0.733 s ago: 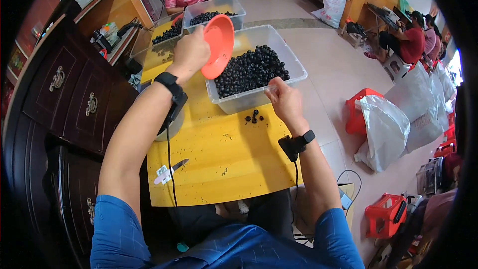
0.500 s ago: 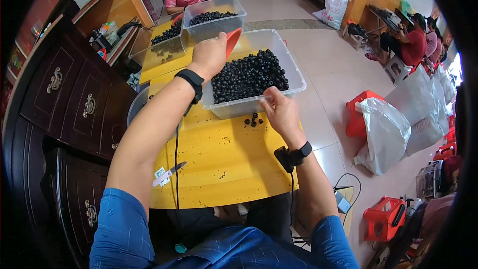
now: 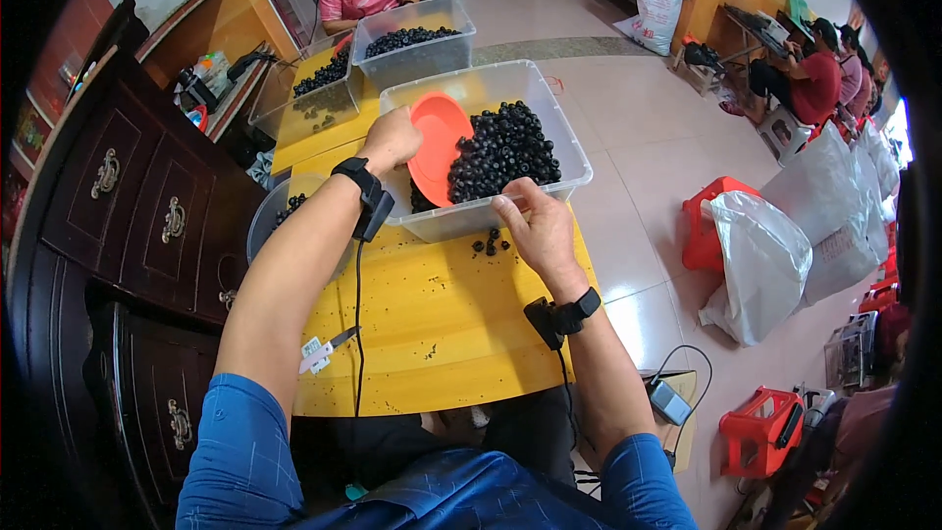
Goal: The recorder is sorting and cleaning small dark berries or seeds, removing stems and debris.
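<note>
A clear plastic bin on the yellow table holds a heap of small black ring-shaped pieces. My left hand is closed on the edge of a shallow orange-red plastic bowl, which stands tilted inside the bin against the left side of the heap. The bowl's lower edge reaches down among the pieces. At the bin's near right rim, my right hand grips the edge with thumb and fingers. Several loose black pieces lie on the table just in front of the bin.
A knife lies on the yellow table, which has dark crumbs. A round tub with black pieces sits at left, beside dark drawers. Another bin stands behind; a person in pink sits beyond. Cables hang from both wrists.
My left hand has brought the bowl down and left into the bin, turning its face into view. Pieces shifted rightward in the heap. The bin moved slightly left, my right hand still on its rim.
</note>
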### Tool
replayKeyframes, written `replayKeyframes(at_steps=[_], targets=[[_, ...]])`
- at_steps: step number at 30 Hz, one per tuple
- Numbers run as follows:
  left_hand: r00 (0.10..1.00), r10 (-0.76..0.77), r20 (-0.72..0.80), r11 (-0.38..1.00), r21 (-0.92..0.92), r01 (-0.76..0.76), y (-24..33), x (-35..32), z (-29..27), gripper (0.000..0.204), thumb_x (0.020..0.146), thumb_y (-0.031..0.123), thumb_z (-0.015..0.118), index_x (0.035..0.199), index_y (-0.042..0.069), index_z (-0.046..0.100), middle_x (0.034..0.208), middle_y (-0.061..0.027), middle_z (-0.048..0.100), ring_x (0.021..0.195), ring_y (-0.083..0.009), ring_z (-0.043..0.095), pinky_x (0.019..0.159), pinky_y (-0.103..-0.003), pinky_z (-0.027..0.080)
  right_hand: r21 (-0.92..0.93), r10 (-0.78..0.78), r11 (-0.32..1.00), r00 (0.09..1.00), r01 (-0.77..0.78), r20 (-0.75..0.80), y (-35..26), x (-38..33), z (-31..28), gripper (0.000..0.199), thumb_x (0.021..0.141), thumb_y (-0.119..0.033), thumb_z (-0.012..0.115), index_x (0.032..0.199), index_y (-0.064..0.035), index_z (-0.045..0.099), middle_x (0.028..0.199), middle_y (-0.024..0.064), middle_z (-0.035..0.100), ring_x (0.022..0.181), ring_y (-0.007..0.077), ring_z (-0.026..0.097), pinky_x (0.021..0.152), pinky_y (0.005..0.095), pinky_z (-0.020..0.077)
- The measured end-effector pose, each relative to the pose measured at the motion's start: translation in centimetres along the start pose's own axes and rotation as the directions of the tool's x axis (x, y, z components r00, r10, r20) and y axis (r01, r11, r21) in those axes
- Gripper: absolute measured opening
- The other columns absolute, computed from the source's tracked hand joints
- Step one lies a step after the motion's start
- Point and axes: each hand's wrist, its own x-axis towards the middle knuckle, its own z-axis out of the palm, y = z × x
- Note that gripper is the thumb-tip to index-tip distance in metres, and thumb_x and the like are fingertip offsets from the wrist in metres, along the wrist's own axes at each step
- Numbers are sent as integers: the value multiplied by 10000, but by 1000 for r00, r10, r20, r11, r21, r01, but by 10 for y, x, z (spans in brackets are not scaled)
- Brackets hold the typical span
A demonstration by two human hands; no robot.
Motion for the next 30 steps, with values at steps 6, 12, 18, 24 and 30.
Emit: replayKeyframes(at_steps=[6, 12, 18, 24, 30], targets=[[949, -60, 309, 912, -369, 178, -2, -2, 29, 273, 887, 45, 470, 1125, 57, 603, 720, -74, 633, 455, -151, 555, 378, -293, 418, -1, -27, 1000, 1000, 27, -13, -4, 0, 3, 162, 864, -245, 706, 885, -88, 669, 740, 94, 717, 687, 258, 695, 719, 382, 518], [881, -220, 420, 687, -574, 445, 8, -16, 51, 237, 926, 121, 515, 1153, 87, 577, 878, -72, 672, 602, -169, 621, 477, -294, 506, 46, -16, 999, 1000, 16, 0, 0, -1, -1, 178, 863, -253, 710, 884, -81, 670, 764, 103, 722, 670, 257, 697, 686, 378, 528], [859, -196, 472, 560, -665, 493, -21, -10, 55, 231, 944, 148, 537, 1167, 99, 575, 913, -63, 684, 652, -171, 633, 549, -305, 532, 27, -31, 999, 999, 31, -14, -7, -2, 2, 195, 867, -262, 709, 890, -73, 668, 752, 116, 717, 682, 256, 703, 667, 371, 537], [863, -182, 471, 610, -634, 475, -16, -9, 57, 191, 937, 144, 540, 1110, 80, 594, 864, -64, 689, 644, -176, 651, 543, -301, 538, 45, -26, 999, 1000, 26, -12, -2, -3, 2, 191, 868, -260, 710, 896, -76, 670, 748, 111, 717, 688, 261, 702, 669, 359, 538], [890, -183, 417, 527, -723, 447, -24, -14, 47, 175, 958, 182, 535, 1103, 103, 593, 889, -45, 673, 668, -165, 608, 582, -318, 510, 83, 16, 996, 1000, -16, -3, 0, -2, 2, 192, 871, -252, 720, 929, -75, 673, 768, 100, 724, 714, 225, 708, 659, 341, 539]])
